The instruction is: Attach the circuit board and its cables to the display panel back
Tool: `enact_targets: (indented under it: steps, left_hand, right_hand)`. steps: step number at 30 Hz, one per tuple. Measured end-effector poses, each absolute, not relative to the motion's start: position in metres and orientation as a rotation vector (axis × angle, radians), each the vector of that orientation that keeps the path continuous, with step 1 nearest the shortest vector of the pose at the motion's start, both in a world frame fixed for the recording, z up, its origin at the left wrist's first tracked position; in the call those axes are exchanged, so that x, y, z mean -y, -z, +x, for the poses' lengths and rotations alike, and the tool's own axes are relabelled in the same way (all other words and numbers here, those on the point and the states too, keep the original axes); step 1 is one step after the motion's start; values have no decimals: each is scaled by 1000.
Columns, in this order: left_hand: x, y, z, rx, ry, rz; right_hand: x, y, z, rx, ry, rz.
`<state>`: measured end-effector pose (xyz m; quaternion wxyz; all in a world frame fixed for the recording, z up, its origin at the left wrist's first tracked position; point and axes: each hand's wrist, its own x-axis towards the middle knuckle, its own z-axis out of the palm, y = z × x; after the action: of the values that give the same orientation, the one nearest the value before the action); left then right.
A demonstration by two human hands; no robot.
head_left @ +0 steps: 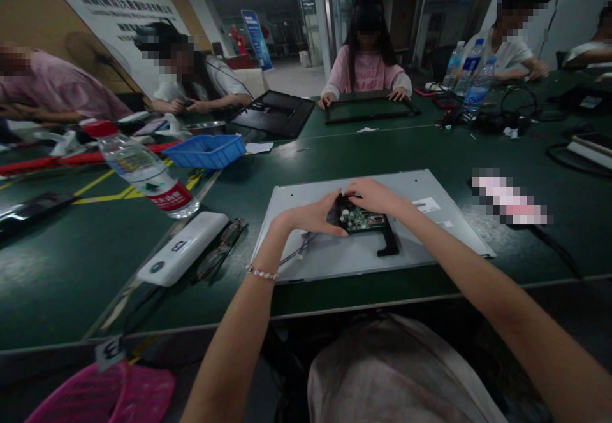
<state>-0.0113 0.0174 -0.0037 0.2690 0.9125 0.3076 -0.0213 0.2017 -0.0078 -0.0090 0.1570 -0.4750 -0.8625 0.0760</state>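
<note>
A green circuit board (361, 219) in a black plastic bracket (389, 243) rests on a pale flat panel (320, 260) in front of me. My left hand (318, 214) grips the board's left side, thumb low and fingers at the upper corner. Over the top edge of the board curls my right hand (370, 195), its fingertips close to those of the left; part of the board is hidden beneath it. Thin grey cables (301, 248) run from under my left hand across the panel.
Left of the panel are glasses (220, 251), a white power bank (184, 249), a water bottle (143, 171) and a blue tray (208, 151). A phone-like pixelated item (509, 199) lies at right. Across the table, a person holds a black frame (373, 117); other people sit nearby.
</note>
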Motion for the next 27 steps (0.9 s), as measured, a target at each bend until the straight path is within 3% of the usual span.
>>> enact_targets:
  steps: [27]
  left_hand:
    - [-14,-2,-10,-810,67,2486]
  right_hand:
    - [8,11,204,2330,-319,-1320]
